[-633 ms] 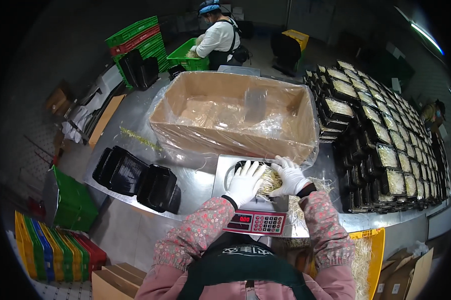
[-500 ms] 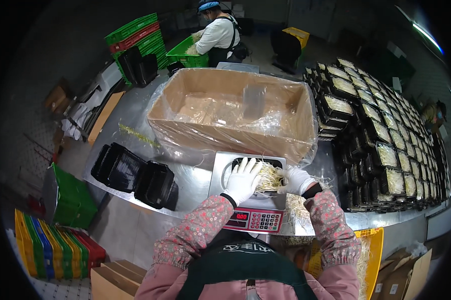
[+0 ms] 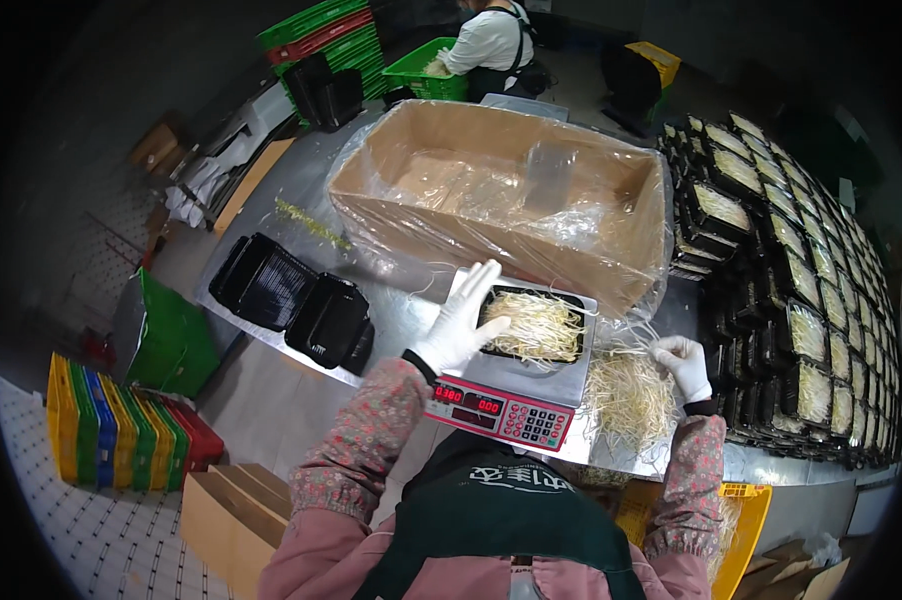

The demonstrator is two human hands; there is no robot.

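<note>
On the platform of a red and silver weighing scale [image 3: 569, 386] sits a black plastic tray heaped with bean sprouts [image 3: 533, 328]. My left hand [image 3: 459, 325], in a white glove, is at the tray's left side with fingers stretched out and the thumb apart, close to the sprouts. To the right of the scale lies a loose pile of bean sprouts [image 3: 626, 398] on the metal table. My right hand [image 3: 683, 366], also gloved, is at the pile's upper right edge. Its fingers are bent together on a few pale sprouts.
A large plastic-lined carton [image 3: 451, 235] stands behind the scale. Black trays [image 3: 329, 318] lie at the left. Filled trays [image 3: 811, 330] are stacked high at the right. A yellow crate [image 3: 751, 530] is below the table edge. Another person [image 3: 493, 45] works at a green crate [image 3: 426, 82].
My left hand has lifted off the sprouts to the tray's left side. My right hand has moved from the tray to the loose pile. The view has shifted, and the scale's left display is lit.
</note>
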